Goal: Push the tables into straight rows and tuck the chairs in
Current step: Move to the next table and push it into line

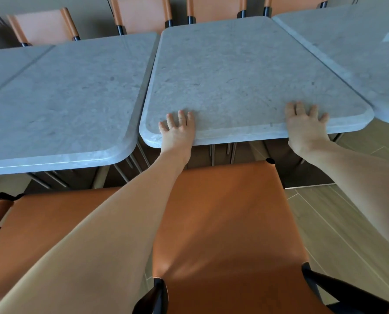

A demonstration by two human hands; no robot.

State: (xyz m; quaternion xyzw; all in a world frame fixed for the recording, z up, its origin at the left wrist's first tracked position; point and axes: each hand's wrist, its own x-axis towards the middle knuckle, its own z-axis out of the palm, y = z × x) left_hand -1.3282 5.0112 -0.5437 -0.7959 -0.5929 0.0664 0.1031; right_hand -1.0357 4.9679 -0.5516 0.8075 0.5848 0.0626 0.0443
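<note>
Your left hand (177, 130) and right hand (303, 123) both lie flat with fingers spread on the near edge of the middle grey stone-topped table (245, 75), gripping nothing, the left near its left corner and the right toward its right corner. That table sits skewed, its near edge set farther back than that of the left table (64, 98), with a narrow gap between them, while the right table (358, 46) lies just beside its far right edge. An orange leather chair (223, 223) stands under your arms, pulled out from the table, more orange chairs (141, 17) line the far side, and no writing or label is readable anywhere.
</note>
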